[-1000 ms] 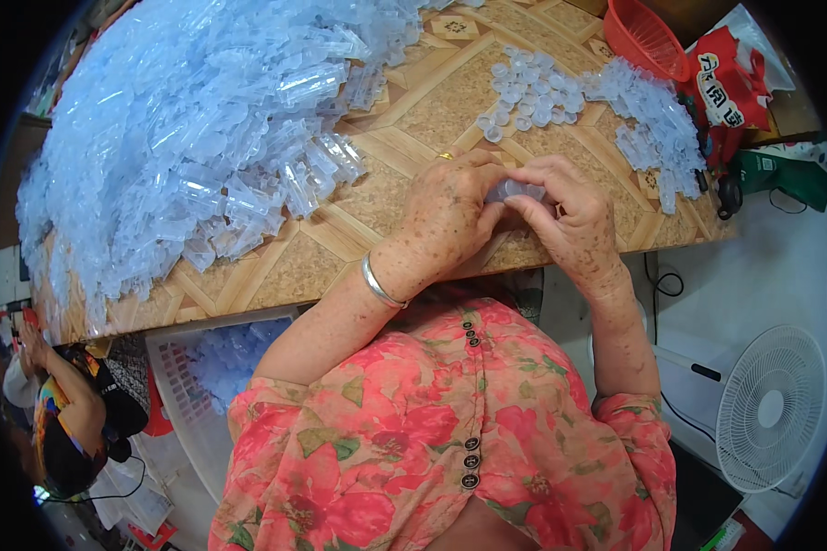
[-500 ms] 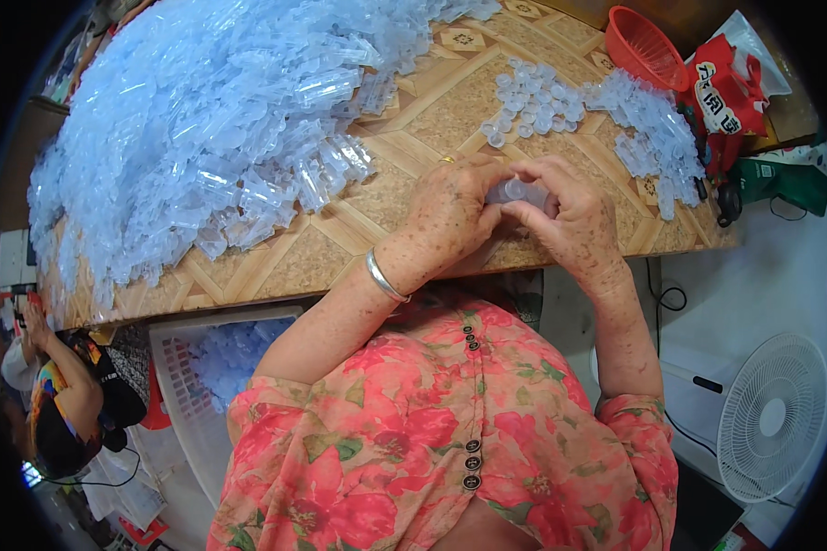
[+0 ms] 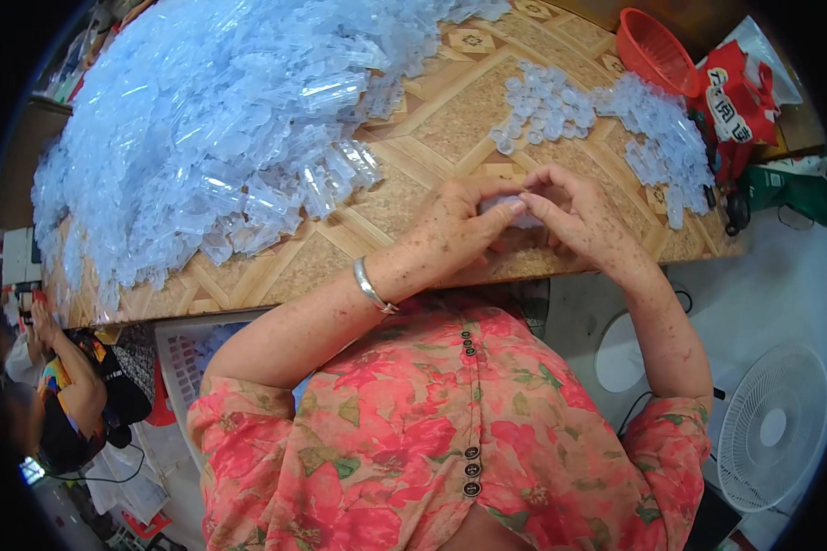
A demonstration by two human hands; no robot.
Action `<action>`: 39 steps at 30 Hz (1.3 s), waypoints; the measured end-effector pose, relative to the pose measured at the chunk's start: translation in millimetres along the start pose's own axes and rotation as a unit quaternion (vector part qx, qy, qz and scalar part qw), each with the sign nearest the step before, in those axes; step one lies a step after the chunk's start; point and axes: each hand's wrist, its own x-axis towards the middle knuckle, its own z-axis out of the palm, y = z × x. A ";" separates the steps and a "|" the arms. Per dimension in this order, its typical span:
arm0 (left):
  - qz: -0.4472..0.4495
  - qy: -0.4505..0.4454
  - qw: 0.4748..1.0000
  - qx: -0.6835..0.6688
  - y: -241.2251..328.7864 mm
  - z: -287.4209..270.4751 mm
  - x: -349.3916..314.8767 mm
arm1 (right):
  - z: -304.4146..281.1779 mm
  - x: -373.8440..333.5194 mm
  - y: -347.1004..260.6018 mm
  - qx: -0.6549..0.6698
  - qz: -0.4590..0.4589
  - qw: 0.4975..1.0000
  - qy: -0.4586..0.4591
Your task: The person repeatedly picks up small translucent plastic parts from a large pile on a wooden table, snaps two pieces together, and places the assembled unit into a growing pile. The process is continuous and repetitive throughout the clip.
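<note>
My left hand (image 3: pixel 458 223) is closed around a small translucent plastic piece (image 3: pixel 503 203) near the table's front edge. Fingers cover most of that piece, so its full shape is hidden. My right hand (image 3: pixel 583 219) meets it from the other side, thumb and fingers pinched at the piece's end and touching the left thumb. Beyond the hands lies a group of small round clear caps (image 3: pixel 549 103). To their right is a small heap of clear plastic tubes (image 3: pixel 663 138). A huge pile of similar clear plastic pieces (image 3: pixel 239 119) covers the table's left side.
The patterned table (image 3: pixel 432 138) ends just in front of my body. A red basket (image 3: pixel 654 50) and a red bag (image 3: pixel 730 96) stand at the far right. A white fan (image 3: pixel 772 427) is at lower right, a white crate (image 3: pixel 179 354) below the table. Another person's arm (image 3: pixel 81 386) shows at left.
My hands have drawn closer around the plastic piece, which is now more hidden. The right fingers have pinched in from a wider curl, and both elbows have spread outward.
</note>
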 end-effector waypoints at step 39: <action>0.084 0.026 0.987 -0.132 -33.3 35.5 26.0 | 10.8 4.0 43.2 0.304 0.073 0.949 -0.039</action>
